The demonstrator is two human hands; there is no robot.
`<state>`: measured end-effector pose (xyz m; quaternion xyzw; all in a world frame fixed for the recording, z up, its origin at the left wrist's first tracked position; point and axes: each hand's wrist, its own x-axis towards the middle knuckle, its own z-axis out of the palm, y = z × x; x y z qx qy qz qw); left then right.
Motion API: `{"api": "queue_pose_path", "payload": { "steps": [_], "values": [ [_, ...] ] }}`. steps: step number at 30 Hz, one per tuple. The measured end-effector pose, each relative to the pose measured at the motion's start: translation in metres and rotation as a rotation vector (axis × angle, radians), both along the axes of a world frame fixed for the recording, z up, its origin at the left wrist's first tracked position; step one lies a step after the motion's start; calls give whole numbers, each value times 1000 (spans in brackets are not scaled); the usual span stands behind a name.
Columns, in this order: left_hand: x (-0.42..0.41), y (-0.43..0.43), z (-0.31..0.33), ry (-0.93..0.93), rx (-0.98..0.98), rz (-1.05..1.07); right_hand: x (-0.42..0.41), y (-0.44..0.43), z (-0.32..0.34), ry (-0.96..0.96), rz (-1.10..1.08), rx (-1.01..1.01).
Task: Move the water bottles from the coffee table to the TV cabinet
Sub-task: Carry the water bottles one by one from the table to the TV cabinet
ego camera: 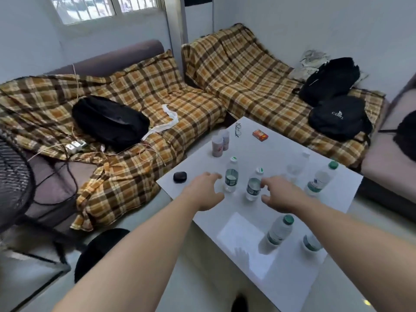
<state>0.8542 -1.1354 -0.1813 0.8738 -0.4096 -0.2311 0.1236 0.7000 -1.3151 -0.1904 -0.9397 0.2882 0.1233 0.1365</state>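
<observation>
Small room, plaid-covered sofa along two walls; white coffee table [292, 154] in front of it, carrying all bottles visible. TV cabinet was not in view.

Both hands reached over the near-left part of the table. Left hand [203, 192] was open, fingers spread, holding nothing; its fingertips lay just beside bottle A [231, 176], which stood at about 3 o'clock from the hand. Right hand [281, 194] was open too, fingers curled loosely, empty; bottle B [254, 184] stood at about 9 o'clock from it, close to the fingertips. Contact could not be confirmed for either.

Both bottles stood upright, long axis vertical, caps on, side by side between the two hands. Each hand was nearer its own bottle, so a paired side grasp looked likely.

Other bottles stood further off: one at the far right edge [320, 177], a clear one [297, 165] behind, two [279, 230] [311, 242] near the front, the last partly hidden by the right forearm. Cups [219, 143], a red box [260, 135] and a black case [180, 176] also sat on the table.
</observation>
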Motion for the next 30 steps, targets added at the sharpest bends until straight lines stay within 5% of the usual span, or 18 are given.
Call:
{"api": "queue_pose_path", "payload": {
  "steps": [13, 24, 30],
  "values": [
    [137, -116, -43, -61, 152, -116, 167, -94, -77, -79, -141, 115],
    [198, -152, -116, 53, 164, -174, 219, -103, -144, 194, -56, 209],
    [228, -156, -115, 46, 202, -252, 240, -101, -136, 86, -134, 136]
  ]
}}
